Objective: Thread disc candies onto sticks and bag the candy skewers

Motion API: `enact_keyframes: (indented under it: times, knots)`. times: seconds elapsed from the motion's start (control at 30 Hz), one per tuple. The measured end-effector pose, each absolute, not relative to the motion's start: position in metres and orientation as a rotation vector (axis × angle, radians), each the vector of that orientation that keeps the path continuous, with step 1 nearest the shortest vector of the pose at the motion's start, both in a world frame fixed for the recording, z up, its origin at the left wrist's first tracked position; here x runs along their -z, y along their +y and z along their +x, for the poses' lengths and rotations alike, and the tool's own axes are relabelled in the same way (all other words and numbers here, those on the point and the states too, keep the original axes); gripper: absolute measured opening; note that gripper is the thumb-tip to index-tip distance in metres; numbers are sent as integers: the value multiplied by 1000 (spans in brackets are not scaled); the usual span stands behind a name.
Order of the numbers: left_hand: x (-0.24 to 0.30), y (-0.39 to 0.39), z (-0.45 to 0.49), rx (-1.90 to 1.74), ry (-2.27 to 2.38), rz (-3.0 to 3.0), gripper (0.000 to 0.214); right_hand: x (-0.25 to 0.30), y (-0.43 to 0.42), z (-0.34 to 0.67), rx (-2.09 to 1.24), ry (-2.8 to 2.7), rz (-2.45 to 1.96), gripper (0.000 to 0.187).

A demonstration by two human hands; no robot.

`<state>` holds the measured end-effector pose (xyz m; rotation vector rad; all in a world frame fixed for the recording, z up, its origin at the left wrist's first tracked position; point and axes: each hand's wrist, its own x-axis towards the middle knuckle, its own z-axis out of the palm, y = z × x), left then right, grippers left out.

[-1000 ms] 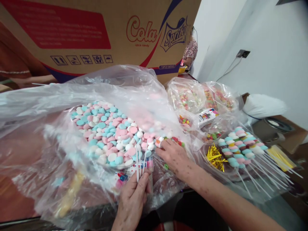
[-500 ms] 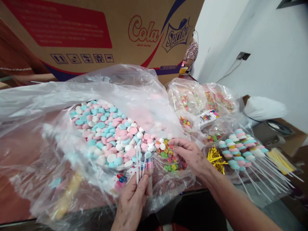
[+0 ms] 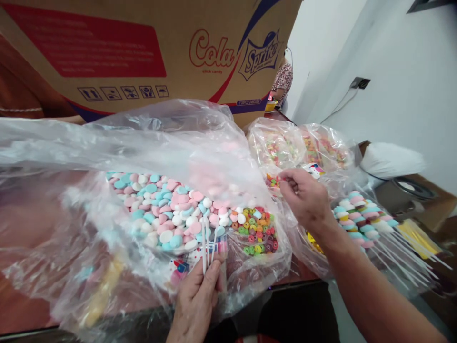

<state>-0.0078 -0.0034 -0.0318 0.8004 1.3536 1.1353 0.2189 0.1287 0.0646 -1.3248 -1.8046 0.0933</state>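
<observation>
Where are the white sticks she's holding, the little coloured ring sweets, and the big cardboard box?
white sticks (image 3: pixel 206 245), head view, on the bare shafts above the left hand's fingers.
ring sweets (image 3: pixel 256 231), head view, middle of the pile.
cardboard box (image 3: pixel 150 43), head view, on its printed front face.

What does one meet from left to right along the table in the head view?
Pastel round candies → white sticks held by left hand → coloured ring candies → right hand → finished candy skewers → yellow sticks.
</observation>
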Motion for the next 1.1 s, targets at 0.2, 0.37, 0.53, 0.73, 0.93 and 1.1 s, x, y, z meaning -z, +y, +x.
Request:
enact_keyframes:
  times: [0.2, 0.37, 0.53, 0.73, 0.93, 1.1]
  knots:
    - [34, -5, -9, -1125, 1325, 819, 44, -68, 129, 207, 91, -2057, -1163, 20]
    - [30, -5, -9, -1118, 1320, 810, 45, -35, 110, 169, -200, -2636, -932, 16]
    - [19, -5, -3, -1188, 1334, 779, 39, -17, 112, 163, 65, -2854, -975, 17]
    - [22, -5, -5, -1162, 1339, 786, 43, -9, 106, 198, 16, -2763, -997, 16]
    - [25, -5, -5, -1171, 1355, 796, 43, 0, 95, 209, 76, -2604, -1073, 23]
    - [27, -5, -5, -1143, 1345, 801, 46, 2, 66, 200, -59, -2736, -958, 11]
